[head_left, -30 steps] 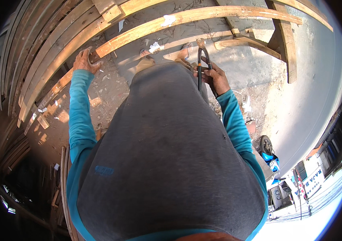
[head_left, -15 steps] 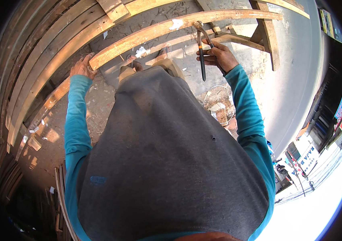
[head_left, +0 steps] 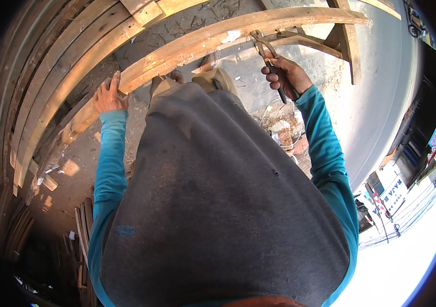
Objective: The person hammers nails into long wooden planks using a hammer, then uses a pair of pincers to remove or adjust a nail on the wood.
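Note:
A long wooden plank [head_left: 192, 43] lies crosswise in front of me, with a small white patch on its face. My left hand [head_left: 109, 97] is at its left end, fingers over the far edge and thumb on the near side. My right hand [head_left: 290, 77] is closed round the dark-handled pincers [head_left: 266, 53], which have an orange band on the grip. Their metal jaws point away from me, at the plank's near edge right of the white patch. Whether the jaws bite on anything is too small to tell.
Several long planks [head_left: 67, 84] are stacked at the left. A wooden upright [head_left: 350, 48] stands under the plank's right end. Another board [head_left: 77, 123] runs below my left hand. Rubble and cord [head_left: 282, 125] lie on the ground near my right forearm. Thin strips [head_left: 84, 230] lie lower left.
The plank has tilted, showing more of its broad face. My right hand and the pincers have shifted right and nearer me, the handles now more slanted. My left hand has moved slightly right.

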### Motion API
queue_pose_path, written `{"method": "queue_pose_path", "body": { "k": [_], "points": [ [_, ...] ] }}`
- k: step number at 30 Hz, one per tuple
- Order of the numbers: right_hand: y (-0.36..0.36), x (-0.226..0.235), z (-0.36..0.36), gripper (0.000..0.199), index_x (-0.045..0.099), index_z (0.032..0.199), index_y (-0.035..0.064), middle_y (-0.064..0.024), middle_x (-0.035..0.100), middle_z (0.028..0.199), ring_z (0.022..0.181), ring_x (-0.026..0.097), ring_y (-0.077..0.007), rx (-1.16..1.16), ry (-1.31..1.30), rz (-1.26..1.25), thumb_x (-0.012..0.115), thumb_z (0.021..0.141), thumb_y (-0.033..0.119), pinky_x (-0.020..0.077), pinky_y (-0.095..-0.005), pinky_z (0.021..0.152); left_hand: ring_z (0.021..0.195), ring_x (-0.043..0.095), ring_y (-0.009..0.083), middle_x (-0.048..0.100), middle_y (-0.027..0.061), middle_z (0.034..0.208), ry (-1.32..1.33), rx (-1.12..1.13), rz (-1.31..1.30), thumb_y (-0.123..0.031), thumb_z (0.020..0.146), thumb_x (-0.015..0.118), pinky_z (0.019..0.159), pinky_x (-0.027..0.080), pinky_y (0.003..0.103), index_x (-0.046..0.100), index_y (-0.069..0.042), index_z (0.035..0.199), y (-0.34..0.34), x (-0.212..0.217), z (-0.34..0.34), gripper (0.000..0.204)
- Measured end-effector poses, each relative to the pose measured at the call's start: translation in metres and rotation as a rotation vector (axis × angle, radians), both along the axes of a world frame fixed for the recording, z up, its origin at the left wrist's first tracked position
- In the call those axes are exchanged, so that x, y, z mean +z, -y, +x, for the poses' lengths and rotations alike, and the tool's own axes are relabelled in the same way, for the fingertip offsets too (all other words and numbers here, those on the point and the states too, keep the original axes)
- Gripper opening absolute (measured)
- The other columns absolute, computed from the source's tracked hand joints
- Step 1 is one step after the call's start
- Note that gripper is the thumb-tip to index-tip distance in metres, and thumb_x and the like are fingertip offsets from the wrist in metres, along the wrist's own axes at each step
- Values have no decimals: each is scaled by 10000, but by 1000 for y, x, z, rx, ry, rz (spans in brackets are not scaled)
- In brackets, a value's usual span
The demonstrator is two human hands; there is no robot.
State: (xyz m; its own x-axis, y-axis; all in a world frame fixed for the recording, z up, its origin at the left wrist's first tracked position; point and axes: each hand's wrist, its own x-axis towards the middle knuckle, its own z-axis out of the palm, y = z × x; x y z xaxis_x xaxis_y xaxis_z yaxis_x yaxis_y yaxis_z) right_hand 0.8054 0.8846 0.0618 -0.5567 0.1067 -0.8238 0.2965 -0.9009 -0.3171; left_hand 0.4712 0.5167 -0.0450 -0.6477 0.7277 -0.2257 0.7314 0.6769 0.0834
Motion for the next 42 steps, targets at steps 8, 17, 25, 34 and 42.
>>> {"method": "queue_pose_path", "body": {
  "k": [8, 17, 25, 34, 42],
  "points": [
    [125, -117, -29, 258, 535, 1148, 12, -101, 603, 825, 604, 558, -172, -81, 317, 961, 513, 988, 213, 477, -320, 533, 1295, 525, 332, 573, 118, 1362, 213, 27, -258, -291, 713, 852, 1060, 421, 511, 519, -306, 1374, -18, -5, -44, 740],
    [99, -30, -15, 575, 402, 1430, -74, -222, 662, 1107, 992, 698, -282, 47, 181, 569, 437, 872, 62, 593, -378, 852, 1254, 557, 300, 620, 90, 1295, 78, -35, -210, -270, 712, 853, 1013, 453, 481, 532, -293, 1363, -12, 1, -29, 726],
    [75, -19, -21, 611, 361, 1479, -57, -220, 641, 1164, 1025, 691, -300, 258, 162, 458, 431, 883, 60, 583, -402, 890, 1200, 578, 288, 606, 57, 1285, 56, -21, -43, -237, 672, 878, 1017, 431, 473, 529, -338, 1376, -1, -3, -15, 793],
    [56, -12, -29, 324, 521, 1258, -15, -43, 538, 799, 604, 519, -119, 111, 94, 79, 485, 1030, 211, 490, -284, 534, 1183, 585, 281, 612, 49, 1258, 22, -45, -35, -229, 677, 872, 1004, 442, 458, 527, -342, 1382, -8, 5, -14, 794],
    [156, -89, -60, 286, 508, 1049, 5, -66, 526, 774, 567, 509, -139, -224, 100, 584, 499, 1052, 290, 451, -307, 470, 1273, 546, 336, 599, 102, 1343, 111, -44, -258, -290, 738, 844, 1053, 426, 530, 508, -343, 1376, -14, -5, -38, 723]
  ]
}}
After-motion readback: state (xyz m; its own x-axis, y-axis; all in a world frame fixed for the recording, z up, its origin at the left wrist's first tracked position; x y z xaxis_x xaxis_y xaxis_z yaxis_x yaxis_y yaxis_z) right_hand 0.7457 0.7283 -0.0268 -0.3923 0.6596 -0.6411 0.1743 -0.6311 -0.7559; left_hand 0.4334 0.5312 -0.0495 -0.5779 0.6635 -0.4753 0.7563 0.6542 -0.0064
